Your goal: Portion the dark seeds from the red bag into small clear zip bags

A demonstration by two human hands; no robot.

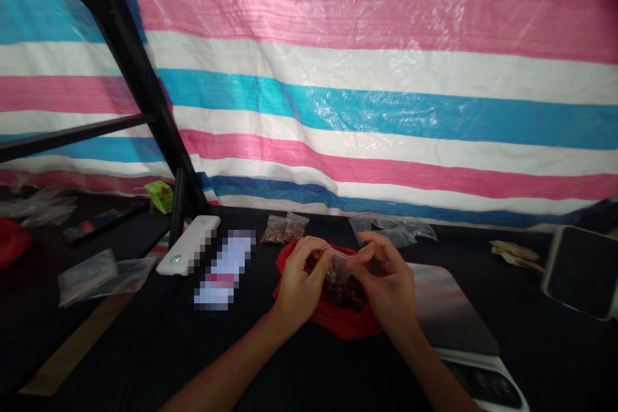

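Note:
A small clear plastic bag (pixel 340 259) is pinched between my two hands, over an open red bag (pixel 345 325). My left hand (pixel 303 277) closes thumb and fingers on the clear bag's left edge. At its right edge, the thumb and fingertips of my right hand (pixel 389 283) grip the same bag. Small brown pieces (pixel 345 293) fill the red bag beneath; I cannot make out exactly what they are. Just behind stand small clear bags filled with similar brown pieces (pixel 284 229). Whether the pinched bag has anything in it is hard to tell.
A flat scale (pixel 454 309) lies to the right, near my right forearm. Loose clear bags (pixel 396 230) lie at the back, others (pixel 103 277) at left. A white power bank (pixel 189 246) and a blurred-out item (pixel 226 270) sit left. A dark metal frame (pixel 130 77) slants before striped sheeting (pixel 386 90).

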